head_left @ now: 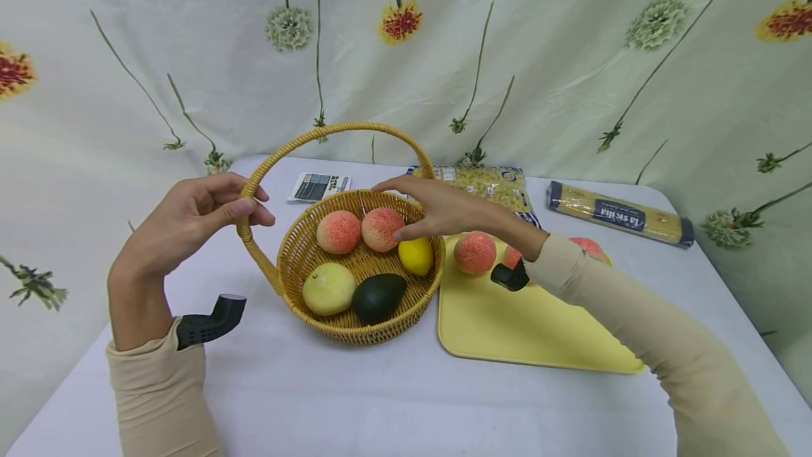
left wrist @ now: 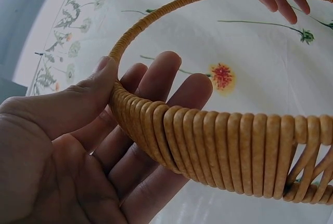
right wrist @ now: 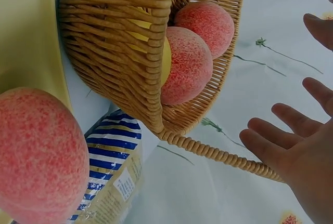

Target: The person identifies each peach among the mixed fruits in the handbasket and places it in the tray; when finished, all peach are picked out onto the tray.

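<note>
My left hand holds the left side of the tall handle of a round wicker basket, thumb against the cane and fingers behind it. My right hand is over the basket's far right part, beside the handle's right side, its fingers extended and apart in the right wrist view, with nothing between them. Inside the basket lie two pink peaches at the back, a lemon at the right, a pale yellow-green round fruit and a dark avocado at the front.
Right of the basket lies a yellow tray with several peaches, partly hidden by my right arm. Behind are a bag of pasta, a spaghetti pack and a small white packet. A flowered cloth hangs behind the table.
</note>
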{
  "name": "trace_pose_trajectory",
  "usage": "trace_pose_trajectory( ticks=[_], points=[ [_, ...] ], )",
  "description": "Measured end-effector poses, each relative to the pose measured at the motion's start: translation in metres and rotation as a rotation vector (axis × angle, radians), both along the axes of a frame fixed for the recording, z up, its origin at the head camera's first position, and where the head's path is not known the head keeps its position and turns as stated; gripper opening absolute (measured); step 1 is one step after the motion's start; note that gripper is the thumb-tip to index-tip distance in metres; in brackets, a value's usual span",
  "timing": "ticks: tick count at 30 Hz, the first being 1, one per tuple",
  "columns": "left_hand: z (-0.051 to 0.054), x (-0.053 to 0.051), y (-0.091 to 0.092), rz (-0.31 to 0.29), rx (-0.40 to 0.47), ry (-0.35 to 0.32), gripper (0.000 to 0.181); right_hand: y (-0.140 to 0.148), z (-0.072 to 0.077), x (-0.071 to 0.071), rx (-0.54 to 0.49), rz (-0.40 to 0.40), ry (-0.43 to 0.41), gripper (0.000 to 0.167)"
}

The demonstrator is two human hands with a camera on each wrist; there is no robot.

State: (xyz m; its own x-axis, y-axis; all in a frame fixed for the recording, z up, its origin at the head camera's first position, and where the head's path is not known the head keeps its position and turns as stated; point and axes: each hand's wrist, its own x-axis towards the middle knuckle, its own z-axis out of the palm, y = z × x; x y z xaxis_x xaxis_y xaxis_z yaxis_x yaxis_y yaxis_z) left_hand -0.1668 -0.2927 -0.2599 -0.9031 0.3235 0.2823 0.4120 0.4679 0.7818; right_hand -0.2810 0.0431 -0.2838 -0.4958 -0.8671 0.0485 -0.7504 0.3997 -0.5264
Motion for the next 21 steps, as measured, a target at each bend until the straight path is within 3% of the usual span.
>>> trace_pose_trajectory(
  ticks=[21],
  points=[
    [0.001, 0.0, 0.0, 0.0, 0.002, -0.003, 0.013, -0.039, -0.007, -0.016, -0.037, 0.059, -0.055, 0.068]
  ],
)
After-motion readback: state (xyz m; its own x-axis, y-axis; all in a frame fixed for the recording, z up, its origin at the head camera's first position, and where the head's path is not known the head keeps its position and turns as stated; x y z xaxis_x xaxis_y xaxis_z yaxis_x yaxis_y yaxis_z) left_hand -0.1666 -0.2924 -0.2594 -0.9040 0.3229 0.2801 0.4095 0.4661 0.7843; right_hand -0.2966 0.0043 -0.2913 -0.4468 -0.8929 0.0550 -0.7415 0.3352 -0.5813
